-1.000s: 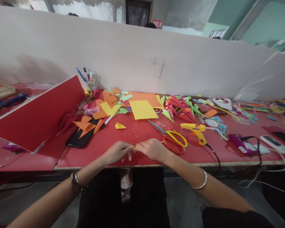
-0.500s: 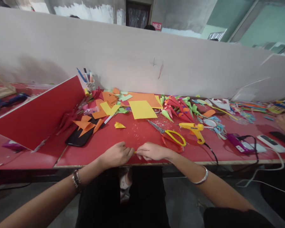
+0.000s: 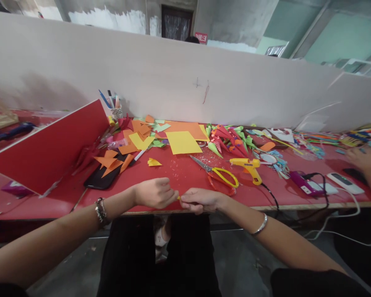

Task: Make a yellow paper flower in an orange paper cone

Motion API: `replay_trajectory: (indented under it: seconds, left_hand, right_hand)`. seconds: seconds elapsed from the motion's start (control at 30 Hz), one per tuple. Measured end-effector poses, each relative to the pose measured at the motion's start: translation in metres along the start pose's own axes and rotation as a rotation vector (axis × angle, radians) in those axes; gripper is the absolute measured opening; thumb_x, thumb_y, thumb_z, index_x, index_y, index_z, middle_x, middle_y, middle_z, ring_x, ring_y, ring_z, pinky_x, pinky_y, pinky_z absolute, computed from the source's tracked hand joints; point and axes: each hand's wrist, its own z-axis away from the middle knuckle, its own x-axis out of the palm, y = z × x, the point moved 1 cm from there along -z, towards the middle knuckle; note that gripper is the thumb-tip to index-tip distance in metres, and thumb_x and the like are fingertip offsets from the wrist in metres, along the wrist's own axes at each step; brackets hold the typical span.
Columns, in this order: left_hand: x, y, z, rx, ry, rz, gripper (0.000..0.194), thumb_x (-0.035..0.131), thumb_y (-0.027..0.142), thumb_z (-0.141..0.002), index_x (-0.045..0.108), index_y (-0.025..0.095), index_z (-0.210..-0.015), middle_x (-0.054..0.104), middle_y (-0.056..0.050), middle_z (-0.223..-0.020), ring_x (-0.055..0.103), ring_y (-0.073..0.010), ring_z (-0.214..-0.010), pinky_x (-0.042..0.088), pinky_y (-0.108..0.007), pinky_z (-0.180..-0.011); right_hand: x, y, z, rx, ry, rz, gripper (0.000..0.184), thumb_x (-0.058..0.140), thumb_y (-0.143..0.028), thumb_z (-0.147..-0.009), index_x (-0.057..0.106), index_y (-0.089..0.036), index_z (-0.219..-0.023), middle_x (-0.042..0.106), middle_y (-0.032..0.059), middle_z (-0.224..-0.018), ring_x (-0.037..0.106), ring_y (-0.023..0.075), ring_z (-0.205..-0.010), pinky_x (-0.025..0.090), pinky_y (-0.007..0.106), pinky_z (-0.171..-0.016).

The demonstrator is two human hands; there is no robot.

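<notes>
My left hand (image 3: 154,192) and my right hand (image 3: 200,199) meet at the front edge of the red table (image 3: 179,173). Both are closed in a pinch on a small yellow paper piece (image 3: 178,198) held between their fingertips. Most of that piece is hidden by my fingers. Yellow-handled scissors (image 3: 218,173) lie just beyond my right hand. A yellow glue gun (image 3: 249,166) rests to their right. A yellow paper sheet (image 3: 182,142) lies flat further back on the table.
Orange and yellow scraps (image 3: 132,142) cover a black phone (image 3: 100,177) at the left. A red board (image 3: 49,144) leans at the far left. Folded paper cones (image 3: 231,140) sit behind the glue gun. Another person's hand (image 3: 363,159) reaches in at the right edge, near a white power strip (image 3: 344,182).
My hands have slid slightly toward me along the table edge, still pinching the yellow piece. The view has tilted a little. The other person's hand has come further into view.
</notes>
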Motion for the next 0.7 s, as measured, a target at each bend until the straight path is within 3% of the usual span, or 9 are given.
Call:
replay_trajectory:
  seconds: [0.2, 0.43, 0.6, 0.7]
  left_hand:
    - [0.014, -0.012, 0.017, -0.117, 0.004, -0.062, 0.015, 0.04, 0.014, -0.086, 0.055, 0.014, -0.084, 0.051, 0.004, -0.049, 0.046, -0.0081, -0.044, 0.035, -0.025, -0.053]
    - [0.015, -0.012, 0.034, -0.308, 0.019, -0.015, 0.02, 0.04, 0.025, -0.089, 0.056, 0.015, -0.085, 0.059, 0.003, -0.055, 0.052, -0.0085, -0.049, 0.034, -0.025, -0.058]
    - [0.019, -0.008, 0.039, -0.592, -0.106, 0.244, 0.032, 0.038, 0.037, -0.088, 0.06, 0.017, -0.077, 0.06, 0.001, -0.053, 0.05, -0.0096, -0.047, 0.034, -0.024, -0.057]
    - [0.021, -0.01, 0.048, -0.767, -0.193, 0.374, 0.035, 0.038, 0.042, -0.086, 0.061, 0.017, -0.075, 0.06, 0.0, -0.055, 0.051, -0.0115, -0.051, 0.032, -0.022, -0.053]
  right_hand:
    - [-0.002, -0.029, 0.01, -0.152, 0.238, 0.513, 0.022, 0.053, -0.033, -0.078, 0.057, -0.013, -0.086, 0.046, -0.0059, -0.056, 0.039, 0.0048, -0.049, 0.031, 0.017, -0.048]
    - [0.002, -0.049, 0.019, -0.153, 0.362, 0.834, 0.032, 0.038, -0.035, -0.086, 0.06, -0.013, -0.084, 0.049, -0.0024, -0.058, 0.046, 0.0083, -0.053, 0.035, 0.02, -0.053]
    - [0.01, -0.049, 0.016, -0.262, 0.651, 1.305, 0.028, 0.035, -0.028, -0.089, 0.06, -0.016, -0.084, 0.062, 0.0052, -0.08, 0.055, 0.0141, -0.074, 0.036, 0.024, -0.067]
    - [0.006, -0.047, 0.018, -0.231, 0.726, 1.477, 0.028, 0.034, -0.027, -0.09, 0.06, -0.017, -0.089, 0.061, 0.0077, -0.088, 0.056, 0.0164, -0.08, 0.036, 0.025, -0.069]
